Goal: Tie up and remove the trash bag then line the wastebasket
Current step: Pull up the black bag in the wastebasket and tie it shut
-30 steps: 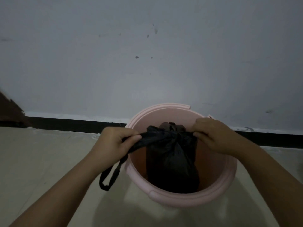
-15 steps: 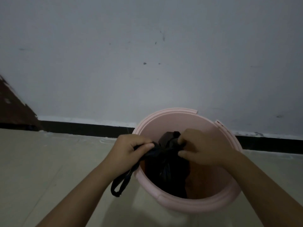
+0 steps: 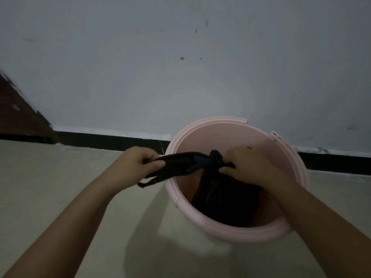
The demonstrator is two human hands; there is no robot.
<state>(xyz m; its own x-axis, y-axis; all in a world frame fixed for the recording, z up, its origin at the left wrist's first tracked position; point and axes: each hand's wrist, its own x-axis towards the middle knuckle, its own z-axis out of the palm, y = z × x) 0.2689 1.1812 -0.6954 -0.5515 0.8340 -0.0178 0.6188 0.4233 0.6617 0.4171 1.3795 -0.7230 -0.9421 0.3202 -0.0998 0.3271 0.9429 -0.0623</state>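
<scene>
The black trash bag (image 3: 224, 199) sits inside the pink wastebasket (image 3: 218, 234) at the lower right of the frame, its body slumped against the near wall of the basket. What has changed over the last second is the neck: a moment ago the two hands were pulling the bag's top apart as wide, flat strips, then they came together over the middle, and now a small tight bunch, a knot (image 3: 215, 158), stands up at the centre of the basket's mouth.

The left hand (image 3: 136, 164), left of centre, is closed around one black tail (image 3: 176, 166), which now runs stretched from the knot out over the basket's left rim, its loose end dangling just below the fist. The right hand (image 3: 254, 167) is closed on the bag right beside the knot, fingers curled down; the part it pinches is hidden under the hand.

This likely means the knot is being pulled tight, so the tying step looks nearly done. Whether a second knot is wanted cannot be told. The bag is not yet lifted out, and no fresh liner is in view on the pale floor (image 3: 60, 187).
</scene>
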